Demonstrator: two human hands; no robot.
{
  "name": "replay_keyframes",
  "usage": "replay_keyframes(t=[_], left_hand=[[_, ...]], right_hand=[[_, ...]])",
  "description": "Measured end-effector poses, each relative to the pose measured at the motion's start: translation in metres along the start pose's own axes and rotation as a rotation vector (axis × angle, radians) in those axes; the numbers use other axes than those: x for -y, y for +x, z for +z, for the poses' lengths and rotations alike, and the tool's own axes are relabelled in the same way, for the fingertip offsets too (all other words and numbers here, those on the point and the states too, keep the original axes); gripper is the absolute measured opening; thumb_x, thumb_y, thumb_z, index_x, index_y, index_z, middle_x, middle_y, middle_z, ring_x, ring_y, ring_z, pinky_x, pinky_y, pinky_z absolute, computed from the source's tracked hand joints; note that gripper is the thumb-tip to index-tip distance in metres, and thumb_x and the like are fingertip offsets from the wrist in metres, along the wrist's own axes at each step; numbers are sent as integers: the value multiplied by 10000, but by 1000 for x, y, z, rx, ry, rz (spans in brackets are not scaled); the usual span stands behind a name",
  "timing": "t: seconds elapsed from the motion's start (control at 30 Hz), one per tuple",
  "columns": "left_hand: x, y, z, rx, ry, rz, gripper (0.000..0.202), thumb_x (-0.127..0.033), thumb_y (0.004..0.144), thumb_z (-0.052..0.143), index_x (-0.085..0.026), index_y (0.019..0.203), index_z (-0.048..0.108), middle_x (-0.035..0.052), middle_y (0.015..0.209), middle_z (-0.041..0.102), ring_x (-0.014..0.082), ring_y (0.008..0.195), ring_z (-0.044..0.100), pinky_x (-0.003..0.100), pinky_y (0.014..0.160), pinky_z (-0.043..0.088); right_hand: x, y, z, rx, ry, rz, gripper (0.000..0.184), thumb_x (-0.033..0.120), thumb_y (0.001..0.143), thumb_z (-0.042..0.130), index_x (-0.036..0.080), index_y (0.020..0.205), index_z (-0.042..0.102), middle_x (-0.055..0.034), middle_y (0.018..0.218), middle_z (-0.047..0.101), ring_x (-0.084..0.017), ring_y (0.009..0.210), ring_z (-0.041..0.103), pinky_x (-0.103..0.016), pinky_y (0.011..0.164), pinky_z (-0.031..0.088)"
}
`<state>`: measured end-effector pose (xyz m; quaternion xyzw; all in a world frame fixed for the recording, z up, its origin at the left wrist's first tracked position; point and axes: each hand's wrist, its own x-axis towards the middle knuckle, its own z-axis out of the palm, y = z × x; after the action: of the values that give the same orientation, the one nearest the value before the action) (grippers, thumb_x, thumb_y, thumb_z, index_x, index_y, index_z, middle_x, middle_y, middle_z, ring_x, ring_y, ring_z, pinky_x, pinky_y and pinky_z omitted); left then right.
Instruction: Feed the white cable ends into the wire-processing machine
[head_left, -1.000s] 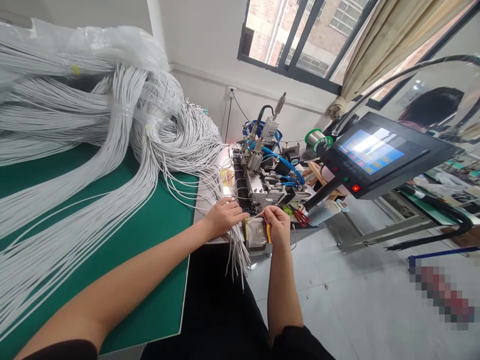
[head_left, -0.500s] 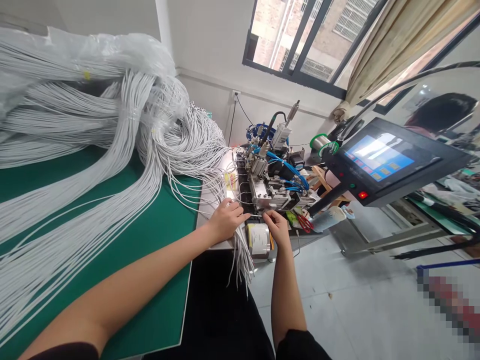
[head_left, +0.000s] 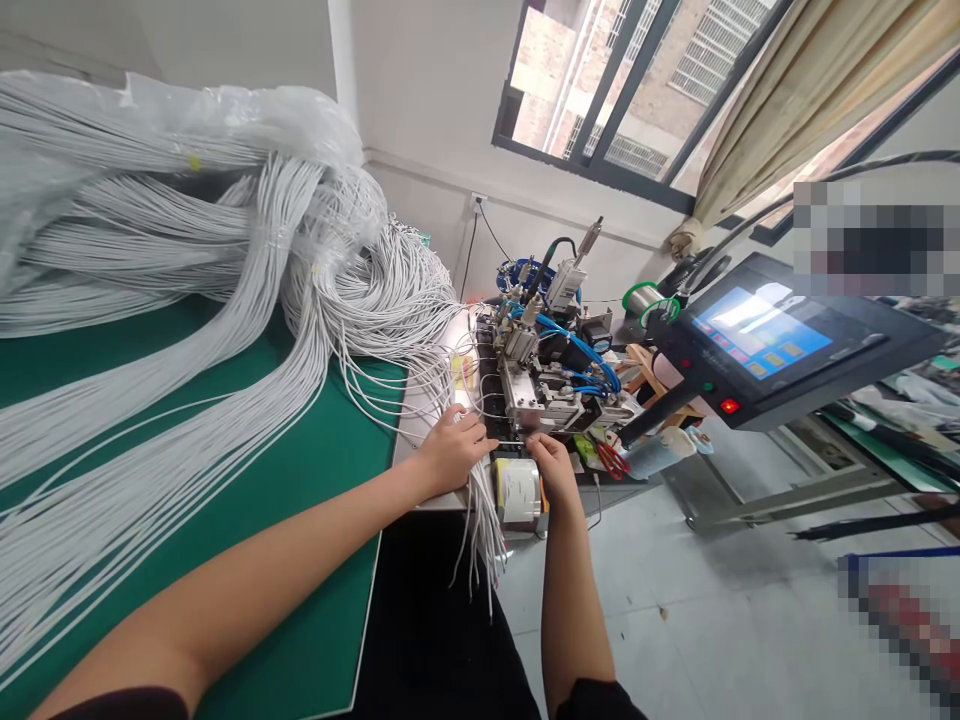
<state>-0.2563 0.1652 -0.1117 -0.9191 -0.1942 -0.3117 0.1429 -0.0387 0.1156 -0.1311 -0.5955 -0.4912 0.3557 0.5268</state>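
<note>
A white cable (head_left: 511, 442) runs straight between my two hands at the front of a metal machine with blue air hoses (head_left: 529, 385). My left hand (head_left: 452, 452) is closed on the cable, its forefinger and thumb pointing right. The fingertips of my right hand (head_left: 551, 462) pinch the cable's other end close to the machine's front; that tip is hidden by the fingers. Below my left hand, a bunch of loose cable ends (head_left: 484, 525) hangs over the table edge. Just under the held cable sits a roll with a white label (head_left: 519, 490).
Big bundles of white cable (head_left: 292, 300), partly under plastic film, cover much of the green table (head_left: 300, 570). At right stands a touch screen (head_left: 765, 325) on an arm. Red-handled scissors (head_left: 613, 458) and a solder spool (head_left: 643, 300) lie near the machine. A person is behind the screen.
The whole view has shifted slightly, so things appear a little lower. Both hands keep hold of the cable at the machine, with little visible movement.
</note>
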Motion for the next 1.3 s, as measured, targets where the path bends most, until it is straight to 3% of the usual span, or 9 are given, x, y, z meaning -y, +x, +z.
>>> replay_keyframes(t=[0.3,0.37,0.53,0.6,0.7,0.9,1.07,1.3], left_hand=[[-1,1,-6,-14,-19,-19,267,-83,766,519,-198,940,686,50,779,642,203,835,558,439,940,281],[-1,1,-7,-16,-26,-31,243,-87,771,520,-196,914,683,51,780,653,208,865,565,438,945,279],[0,-1,-6,-9,-44,-49,226,-90,766,527,-193,901,676,54,814,677,221,922,577,441,950,285],[0,-2,-5,-11,-48,-48,240,-82,765,516,-188,907,678,58,854,691,225,949,585,452,973,285],[0,-3,-4,-16,-52,-65,256,-102,774,518,-163,964,678,80,953,704,240,1037,585,480,1027,273],[-2,-2,-4,-50,-5,-139,246,-194,846,526,-144,1039,672,134,1271,596,296,1257,470,551,1084,242],[0,-3,-6,-105,-20,-69,249,-119,855,489,-191,1006,674,81,1188,649,248,1180,535,532,1077,255],[3,-5,-10,-167,-10,-8,305,-69,810,498,-210,1037,646,45,1091,677,216,1073,576,479,1029,275]], right_hand=[[-1,-11,9,-50,94,84,358,514,679,592,196,603,446,50,519,391,-101,487,346,-230,469,308],[-1,-18,5,-90,65,52,385,537,699,608,186,612,478,40,537,422,-107,511,370,-231,487,322],[2,-43,-7,-336,-106,-112,396,552,784,579,169,684,575,-3,633,531,-142,605,462,-249,565,380],[10,-57,-11,-349,-163,-129,382,539,807,570,172,703,594,-2,619,530,-147,596,468,-254,564,378],[28,-78,-12,-251,-236,-122,354,508,823,579,174,711,611,-4,595,531,-149,573,468,-255,543,369],[54,-108,-1,122,-394,-127,292,434,878,546,180,774,646,-13,623,582,-144,566,497,-247,537,370],[54,-114,8,335,-529,-90,197,371,868,580,202,835,676,-1,620,622,-136,552,512,-235,526,362],[57,-114,15,387,-513,-80,157,297,884,548,194,824,650,9,640,635,-117,557,513,-213,540,364]])
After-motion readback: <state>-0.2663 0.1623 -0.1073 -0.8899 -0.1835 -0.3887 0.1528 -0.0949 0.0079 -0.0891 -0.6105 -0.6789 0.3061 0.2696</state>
